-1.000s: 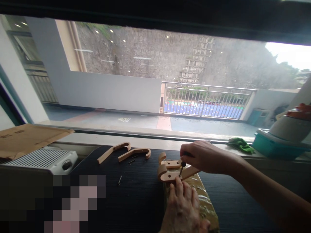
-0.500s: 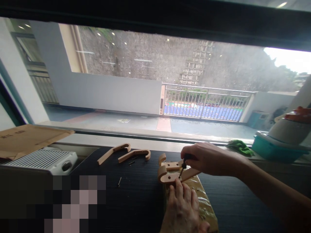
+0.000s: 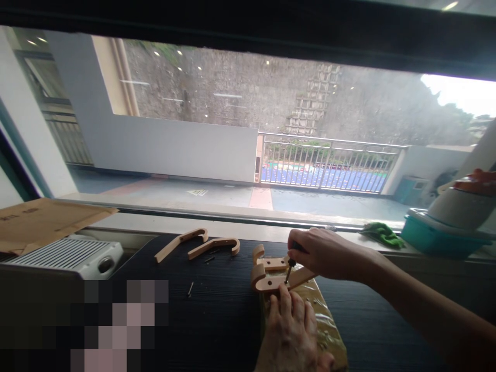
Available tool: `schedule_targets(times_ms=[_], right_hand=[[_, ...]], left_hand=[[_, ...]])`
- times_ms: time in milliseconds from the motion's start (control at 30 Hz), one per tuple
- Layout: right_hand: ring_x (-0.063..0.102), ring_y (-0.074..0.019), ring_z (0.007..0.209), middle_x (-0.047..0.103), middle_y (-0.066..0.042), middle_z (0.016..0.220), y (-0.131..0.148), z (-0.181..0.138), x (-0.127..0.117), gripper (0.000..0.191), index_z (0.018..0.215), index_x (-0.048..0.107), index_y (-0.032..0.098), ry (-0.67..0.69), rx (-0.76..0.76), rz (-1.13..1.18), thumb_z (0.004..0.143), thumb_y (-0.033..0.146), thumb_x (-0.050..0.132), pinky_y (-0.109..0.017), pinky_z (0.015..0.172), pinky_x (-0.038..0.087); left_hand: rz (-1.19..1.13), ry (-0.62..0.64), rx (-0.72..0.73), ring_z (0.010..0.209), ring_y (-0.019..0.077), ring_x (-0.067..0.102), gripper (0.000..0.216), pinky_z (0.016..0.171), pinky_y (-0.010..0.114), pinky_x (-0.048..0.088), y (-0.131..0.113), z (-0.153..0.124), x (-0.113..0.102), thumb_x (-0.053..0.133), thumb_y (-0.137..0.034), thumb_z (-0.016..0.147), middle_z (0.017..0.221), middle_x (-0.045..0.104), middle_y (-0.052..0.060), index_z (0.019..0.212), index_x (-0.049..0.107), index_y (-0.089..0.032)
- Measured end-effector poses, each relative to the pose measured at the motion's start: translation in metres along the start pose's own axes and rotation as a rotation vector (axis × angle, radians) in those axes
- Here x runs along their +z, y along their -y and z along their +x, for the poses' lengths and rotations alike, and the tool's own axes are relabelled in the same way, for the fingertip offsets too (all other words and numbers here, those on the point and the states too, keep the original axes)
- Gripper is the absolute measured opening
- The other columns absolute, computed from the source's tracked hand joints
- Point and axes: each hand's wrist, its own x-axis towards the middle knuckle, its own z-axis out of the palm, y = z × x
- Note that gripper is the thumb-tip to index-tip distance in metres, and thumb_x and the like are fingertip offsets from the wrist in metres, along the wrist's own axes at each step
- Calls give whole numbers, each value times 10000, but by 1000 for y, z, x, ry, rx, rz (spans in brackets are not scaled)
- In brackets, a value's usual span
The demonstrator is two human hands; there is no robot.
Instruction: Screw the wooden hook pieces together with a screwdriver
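Observation:
My right hand point(image 3: 310, 250) is closed around the dark handle of a screwdriver point(image 3: 289, 269). The screwdriver leans slightly, its tip at a hole in the nearer wooden hook point(image 3: 273, 283). That hook lies across a long block wrapped in shiny brown tape point(image 3: 323, 325), alongside a second wooden hook point(image 3: 267, 264). My left hand point(image 3: 290, 330) rests on the block with its fingers stretched forward, the fingertips touching the nearer hook's edge. Whether a screw sits under the screwdriver tip is too small to tell.
Two loose wooden hooks point(image 3: 182, 242) point(image 3: 215, 246) lie on the black tabletop point(image 3: 228, 310) to the left. Small dark screws point(image 3: 210, 259) and a single screw point(image 3: 190, 289) are near them. A green cloth point(image 3: 383, 235) and a teal box point(image 3: 437, 235) stand by the window.
My right hand and the screwdriver handle have shifted very slightly, and the shaft's tilt has changed a little. My left hand and the hooks stay where they were.

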Motion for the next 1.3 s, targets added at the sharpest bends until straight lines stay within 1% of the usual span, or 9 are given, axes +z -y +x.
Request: schedule_targets(times_ms=[67,133,300,467,567,700,900,1133,1300], right_hand=[[508,-129,587,649,-23,727,-1,0,-2,214,963,610,210,1,-17,-8,883,346,466,-255,516,275],[511,-125,586,651,-8,725,-2,0,-4,210,989,614,237,6,-33,-7,880,348,473,-252,519,275],[482,-119,594,635,5,701,1,1,-5,179,851,612,228,-4,-72,-14,881,309,456,-246,533,281],[479,-122,588,630,-8,698,5,2,-3,184,825,607,206,4,-39,-6,878,287,451,-251,528,284],[507,-136,597,638,-34,709,5,1,-1,211,831,616,191,-4,-6,12,893,283,437,-263,530,294],[526,-155,616,651,-63,721,3,1,0,258,868,632,184,-36,-23,17,918,306,410,-281,545,309],[461,-103,530,617,5,658,4,2,-8,221,850,640,210,-19,-57,-6,895,308,447,-245,504,274],[460,-100,545,608,-4,644,5,7,-1,255,779,626,184,-64,-72,9,909,298,438,-242,531,286],[469,-100,545,621,4,653,2,10,7,278,764,625,187,-122,-18,108,910,341,444,-239,518,276]], left_hand=[[8,-11,2,1058,417,526,641,795,525,465,0,0,0,451,-636,823,1109,620,225,1155,622,-115],[12,-19,8,1068,417,516,647,801,526,459,-1,-1,2,442,-639,826,1122,613,223,1164,615,-115],[2,-3,22,1090,417,498,651,821,538,438,0,-3,3,413,-633,844,1159,593,221,1202,587,-117],[-19,57,7,1066,434,519,651,803,545,449,0,1,-3,432,-633,833,1130,611,233,1171,608,-105],[-24,59,14,1073,435,519,647,807,546,453,0,2,-5,413,-629,845,1130,611,235,1172,610,-105],[-28,69,5,1120,424,490,645,834,537,446,1,1,-3,390,-613,867,1182,580,233,1221,579,-109],[-7,100,19,1139,428,462,667,858,557,420,0,-3,1,471,-614,831,1216,557,232,1266,534,-113],[7,54,19,1104,408,493,653,843,536,429,1,-3,0,453,-619,836,1184,583,219,1237,553,-114],[67,-98,-5,1030,384,553,614,795,484,460,-2,-1,6,446,-646,825,1072,644,184,1124,618,-139]])
